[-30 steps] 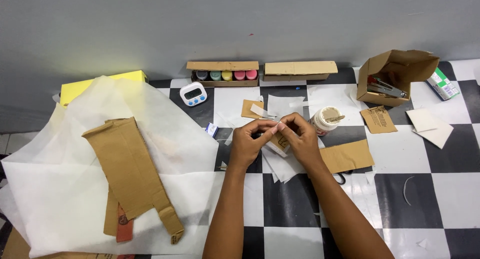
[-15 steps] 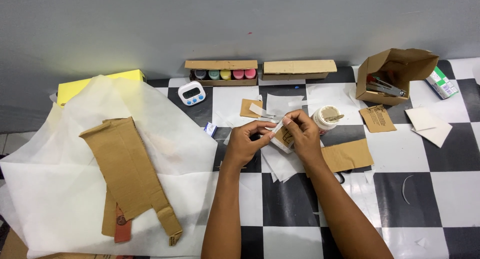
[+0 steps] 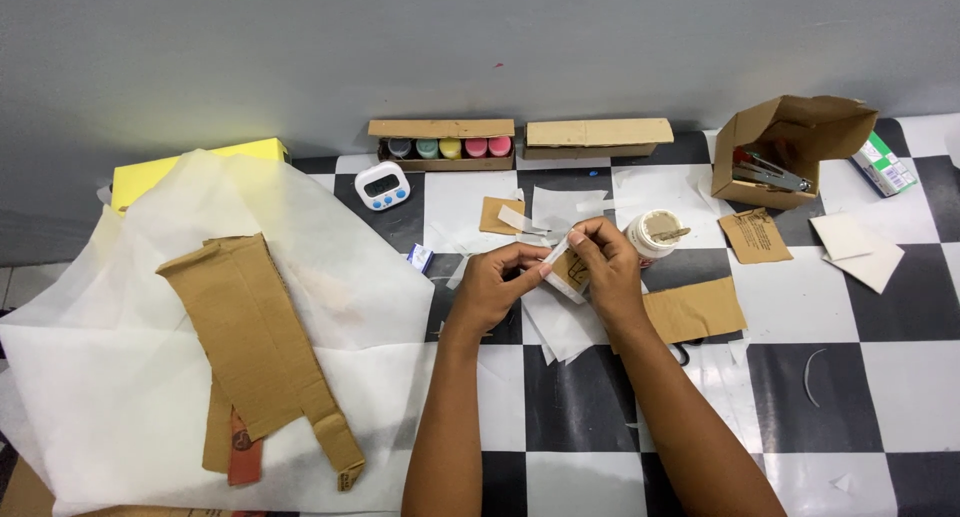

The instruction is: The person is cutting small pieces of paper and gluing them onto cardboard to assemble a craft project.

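Both my hands meet over the middle of the checkered table. My left hand (image 3: 497, 282) and my right hand (image 3: 605, 262) together pinch a small brown cardboard piece (image 3: 569, 271) wrapped partly in white paper. A thin white strip rises from it between my fingertips. Loose white paper scraps (image 3: 565, 327) lie under my hands. A small open glue jar (image 3: 655, 232) with a stick across it stands just right of my right hand. A flat brown cardboard rectangle (image 3: 700, 310) lies beside my right wrist.
A big white tissue sheet (image 3: 130, 377) with a long cardboard cutout (image 3: 250, 332) covers the left side. At the back stand a paint-pot box (image 3: 445, 144), a flat cardboard lid (image 3: 598, 133), a white timer (image 3: 383, 186), an open carton with tools (image 3: 785, 152) and a yellow box (image 3: 185, 162).
My hands have lifted slightly and shifted a little toward the jar, turning the small cardboard piece; the white strip now sticks up between my fingers.
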